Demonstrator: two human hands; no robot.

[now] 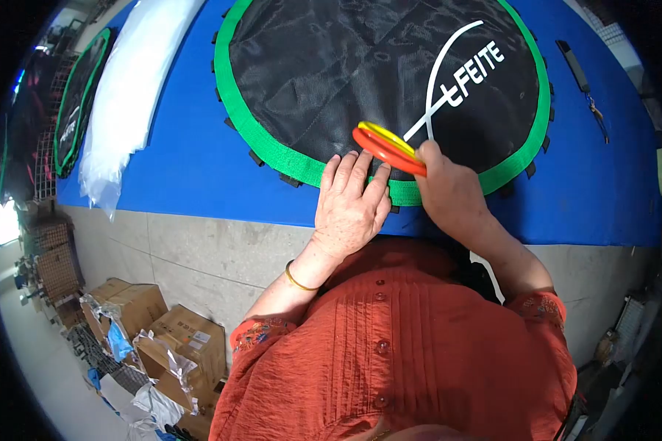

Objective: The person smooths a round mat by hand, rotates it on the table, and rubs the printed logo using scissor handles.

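A round black mesh mat [360, 73] with a green fabric border and white "FEITE" lettering lies on the blue table. Dark tabs stick out around its rim. My left hand [351, 202] rests palm down on the near green border, fingers stretched out and touching the mesh. Just to its right, my right hand [452, 187] grips red and yellow rings [388, 151], which look like plastic. They are tilted over the mat's near edge, close to my left fingertips. Part of the rings is hidden by my right hand.
Clear plastic bags [129, 88] lie on the blue table's [191, 169] left side. Farther left stands another green-edged black mat [77, 110]. A dark strap-like item [577, 70] lies at the right. Cardboard boxes [187, 342] stand on the floor at lower left.
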